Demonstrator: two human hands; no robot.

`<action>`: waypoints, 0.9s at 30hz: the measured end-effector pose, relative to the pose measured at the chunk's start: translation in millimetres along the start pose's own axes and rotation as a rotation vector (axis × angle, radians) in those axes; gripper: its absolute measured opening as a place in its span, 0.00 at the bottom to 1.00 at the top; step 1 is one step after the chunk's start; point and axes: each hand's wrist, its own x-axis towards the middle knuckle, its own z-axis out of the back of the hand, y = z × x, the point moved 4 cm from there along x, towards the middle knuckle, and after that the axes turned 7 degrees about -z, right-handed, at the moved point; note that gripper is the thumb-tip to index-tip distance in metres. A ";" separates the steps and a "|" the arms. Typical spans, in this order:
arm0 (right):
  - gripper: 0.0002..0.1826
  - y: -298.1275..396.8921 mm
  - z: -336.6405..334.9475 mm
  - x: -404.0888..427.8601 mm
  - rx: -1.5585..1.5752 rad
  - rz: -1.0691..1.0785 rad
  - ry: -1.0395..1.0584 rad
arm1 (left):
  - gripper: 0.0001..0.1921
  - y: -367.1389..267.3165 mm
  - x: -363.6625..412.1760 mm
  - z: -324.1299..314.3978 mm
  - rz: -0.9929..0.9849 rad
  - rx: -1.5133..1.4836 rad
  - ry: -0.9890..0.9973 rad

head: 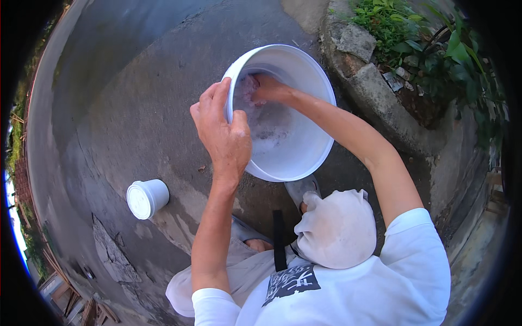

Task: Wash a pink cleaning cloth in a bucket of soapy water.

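Observation:
A large white plastic bucket (316,134) is tilted in front of me with its mouth towards my face. My left hand (224,130) grips its rim on the left, thumb over the edge and fingers along the outside. My right hand (268,87) reaches inside and presses a pinkish scrubbing wad (249,86), perhaps mesh or cloth, against the inner left wall. Its fingertips are partly hidden. Cloudy water with suds (271,136) lies in the bottom of the bucket.
A small white lidded pail (157,196) lies on the concrete ground (134,110) at left. To the right runs a rough stone curb (371,89) with green plants (461,61) behind it. My grey shoe (299,189) is just below the bucket. Boards (91,313) lie at lower left.

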 end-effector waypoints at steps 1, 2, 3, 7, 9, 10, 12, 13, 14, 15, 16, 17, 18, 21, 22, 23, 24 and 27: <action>0.25 -2.9 -7.4 13.1 -0.010 0.180 -0.146 | 0.27 -3.0 -0.4 -3.5 -0.014 -0.006 0.002; 0.23 -2.4 -20.4 25.1 -0.015 0.363 -0.285 | 0.27 -5.0 -3.9 -6.1 -0.044 0.021 0.013; 0.22 -6.4 -45.1 30.2 0.014 0.411 -0.344 | 0.27 -9.2 -5.9 -9.9 -0.078 0.041 0.021; 0.22 18.8 -126.1 -32.2 -0.274 0.551 -0.063 | 0.27 -5.0 -5.1 -0.5 -0.039 0.034 -0.034; 0.22 11.1 -131.5 -42.0 -0.221 0.512 0.088 | 0.27 4.0 -5.7 4.3 -0.042 0.031 -0.025; 0.21 -1.3 -125.9 -45.9 -0.462 0.455 0.205 | 0.27 10.0 -6.9 7.7 -0.005 0.026 -0.026; 0.20 -19.5 -102.5 -38.9 -0.872 0.289 0.266 | 0.27 14.8 -5.8 7.8 0.017 0.014 -0.034; 0.19 -23.7 -89.4 -31.8 -1.027 0.187 0.218 | 0.27 16.3 -7.2 8.4 0.035 -0.006 -0.032; 0.20 -25.2 -73.4 -20.3 -0.984 0.163 0.059 | 0.27 17.3 -7.2 8.4 0.053 -0.028 -0.032; 0.21 -26.5 -58.7 -9.4 -0.937 0.138 -0.099 | 0.27 16.0 -5.4 7.9 0.047 -0.029 -0.033; 0.21 -18.9 -50.5 -5.9 -0.937 0.141 -0.092 | 0.27 16.9 -5.8 5.7 0.050 -0.036 -0.031; 0.21 5.5 -39.5 -8.5 -0.803 0.103 -0.220 | 0.27 16.2 -8.1 11.7 0.055 -0.027 -0.033; 0.21 19.0 -33.2 -12.8 -0.667 0.057 -0.347 | 0.27 15.8 -11.5 16.1 0.061 -0.016 -0.036; 0.19 -30.6 -43.5 -6.2 -0.981 0.072 -0.069 | 0.27 13.8 -6.9 8.0 0.032 0.002 -0.027; 0.19 -30.0 -43.4 -8.3 -0.982 0.083 -0.066 | 0.27 19.0 -7.8 9.7 0.050 0.011 -0.032; 0.16 -29.6 -44.2 -14.9 -0.962 0.062 -0.020 | 0.27 21.7 -11.2 12.9 0.077 0.020 -0.037; 0.13 -28.1 -45.6 -19.7 -0.942 0.039 0.028 | 0.27 25.7 -12.2 19.5 0.087 0.028 -0.044; 0.16 -13.8 -19.0 -16.7 -0.895 0.092 -0.092 | 0.27 33.0 -9.4 25.3 0.125 -0.015 -0.060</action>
